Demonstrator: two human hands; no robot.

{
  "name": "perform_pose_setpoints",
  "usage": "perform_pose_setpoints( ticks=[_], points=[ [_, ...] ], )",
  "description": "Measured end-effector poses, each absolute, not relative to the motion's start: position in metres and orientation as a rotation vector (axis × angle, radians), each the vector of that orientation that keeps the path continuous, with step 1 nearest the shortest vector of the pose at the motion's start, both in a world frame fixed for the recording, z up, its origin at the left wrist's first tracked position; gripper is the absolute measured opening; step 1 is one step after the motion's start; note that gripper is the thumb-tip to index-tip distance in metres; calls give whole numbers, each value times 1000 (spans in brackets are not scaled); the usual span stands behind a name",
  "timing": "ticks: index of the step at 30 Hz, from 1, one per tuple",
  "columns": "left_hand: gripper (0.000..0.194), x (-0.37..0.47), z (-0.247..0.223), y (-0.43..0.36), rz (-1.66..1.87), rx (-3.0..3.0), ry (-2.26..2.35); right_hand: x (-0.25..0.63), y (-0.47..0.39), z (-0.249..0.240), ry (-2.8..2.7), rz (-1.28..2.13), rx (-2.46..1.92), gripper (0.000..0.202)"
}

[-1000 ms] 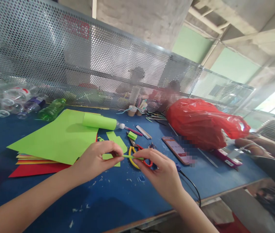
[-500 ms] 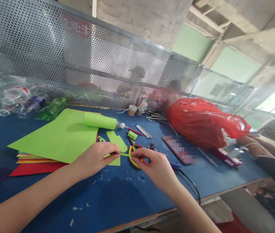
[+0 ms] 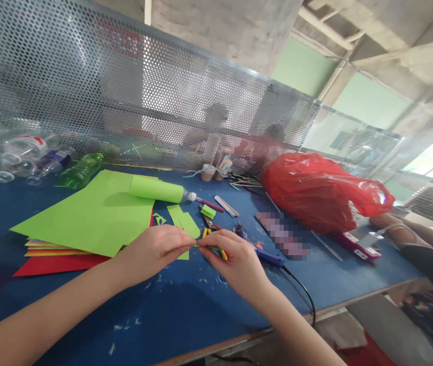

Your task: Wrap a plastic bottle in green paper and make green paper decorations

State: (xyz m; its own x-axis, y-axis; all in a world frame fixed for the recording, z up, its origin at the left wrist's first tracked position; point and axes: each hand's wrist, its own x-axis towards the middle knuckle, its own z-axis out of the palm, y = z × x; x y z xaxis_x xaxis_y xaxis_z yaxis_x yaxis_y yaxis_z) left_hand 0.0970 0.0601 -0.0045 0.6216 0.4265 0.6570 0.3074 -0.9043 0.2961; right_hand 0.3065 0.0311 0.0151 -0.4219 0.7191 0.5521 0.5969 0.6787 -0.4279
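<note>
My left hand and my right hand meet over the table, fingertips nearly touching. Pinched between thumb and fingers of both is a thin green paper strip, mostly hidden by the fingers. Just behind my right hand lie scissors with yellow and red handles, partly covered by it. Cut pieces of green paper rest beyond my left hand. Further back, a bottle wrapped in green paper lies on its side on a large green sheet.
A blue glue gun with a black cord lies to the right, near a phone. Behind are a red plastic bag and cups of pens. Plastic bottles line the back left. Another person's arm rests at far right.
My hands have come closer together, so less of the green strip shows between them. The right hand moved slightly left and covers more of the scissors.
</note>
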Motion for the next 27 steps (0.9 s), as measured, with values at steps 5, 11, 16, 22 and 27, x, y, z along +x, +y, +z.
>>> perform_pose_setpoints(
  ticks=[5,11,16,22,27],
  points=[
    [18,95,-6,58,1274,2801,569,315,27,18,-2191,48,-977,5],
    [18,94,-7,60,1315,2829,605,323,27,17,-2207,77,-1060,7],
    [22,90,-14,71,1193,2793,819,329,39,24,-2172,128,-1313,7],
    [24,85,-24,81,835,2652,1261,342,71,31,-2112,36,-1727,7],
    [45,87,-31,76,642,2628,1276,325,87,18,-2247,-135,-1816,11]
  ],
)
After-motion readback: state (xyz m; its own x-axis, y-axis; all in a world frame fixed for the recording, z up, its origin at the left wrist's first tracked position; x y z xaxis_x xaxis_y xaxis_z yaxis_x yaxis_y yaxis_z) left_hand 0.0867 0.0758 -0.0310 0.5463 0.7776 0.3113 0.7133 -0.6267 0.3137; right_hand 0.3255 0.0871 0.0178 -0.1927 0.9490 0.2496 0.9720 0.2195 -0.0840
